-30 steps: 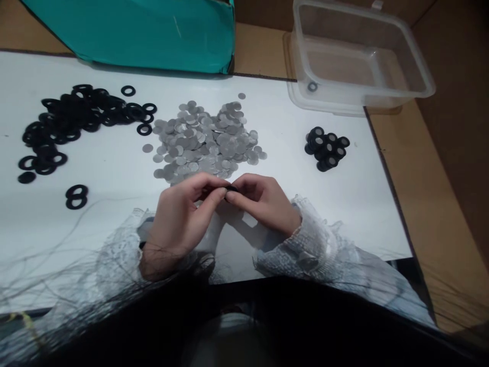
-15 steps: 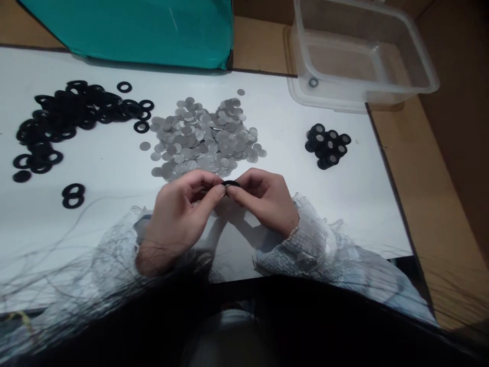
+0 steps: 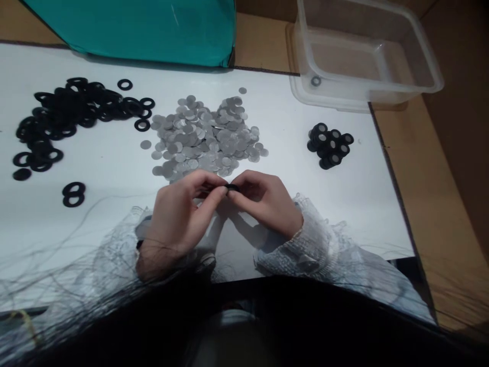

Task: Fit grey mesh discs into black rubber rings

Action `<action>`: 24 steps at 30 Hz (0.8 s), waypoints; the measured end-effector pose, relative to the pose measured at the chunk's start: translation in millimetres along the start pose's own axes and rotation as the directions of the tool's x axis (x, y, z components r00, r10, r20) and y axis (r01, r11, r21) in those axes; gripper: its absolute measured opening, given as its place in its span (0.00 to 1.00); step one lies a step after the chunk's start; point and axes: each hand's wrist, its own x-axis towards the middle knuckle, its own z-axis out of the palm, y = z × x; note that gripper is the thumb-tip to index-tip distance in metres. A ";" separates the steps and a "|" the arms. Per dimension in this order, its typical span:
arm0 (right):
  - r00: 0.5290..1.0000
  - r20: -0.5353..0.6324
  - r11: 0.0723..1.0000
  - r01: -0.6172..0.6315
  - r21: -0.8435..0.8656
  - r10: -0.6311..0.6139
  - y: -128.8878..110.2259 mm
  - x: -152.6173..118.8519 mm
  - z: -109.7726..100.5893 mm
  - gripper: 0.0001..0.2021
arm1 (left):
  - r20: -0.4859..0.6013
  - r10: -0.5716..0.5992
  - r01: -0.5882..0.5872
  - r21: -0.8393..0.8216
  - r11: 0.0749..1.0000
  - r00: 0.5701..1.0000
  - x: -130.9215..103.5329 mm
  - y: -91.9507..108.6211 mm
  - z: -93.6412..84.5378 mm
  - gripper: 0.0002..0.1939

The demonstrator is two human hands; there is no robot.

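Note:
Between the fingertips of my left hand [image 3: 181,214] and my right hand [image 3: 265,204] is a small black ring [image 3: 231,187], pinched from both sides. Thumbs and fingers cover much of it, and I cannot tell whether a disc sits inside. Just beyond my fingers spreads a heap of flat silver-grey discs [image 3: 206,135]. Further left lies a pile of black rings [image 3: 72,109], with two overlapping rings [image 3: 74,194] apart from it, nearer to me. To the right, black rings with grey centres [image 3: 330,145] are grouped in short stacks.
A clear plastic tub [image 3: 367,61] stands at the back right, with one ring [image 3: 316,81] showing by its near left corner. A teal bag or case [image 3: 148,30] lies along the back. Brown cardboard [image 3: 428,178] borders the white table [image 3: 290,127] on the right.
The black ring has tilted and shows less between my fingers. Both hands stay almost in place, fingertips slightly closer together. The whole view has shifted a little.

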 end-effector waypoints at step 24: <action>0.980 -0.024 0.909 -0.173 0.378 0.196 -1.4 3.3 5.6 0.15 | 0.000 -0.050 0.048 -0.238 0.970 0.999 0.6 -2.2 1.7 0.10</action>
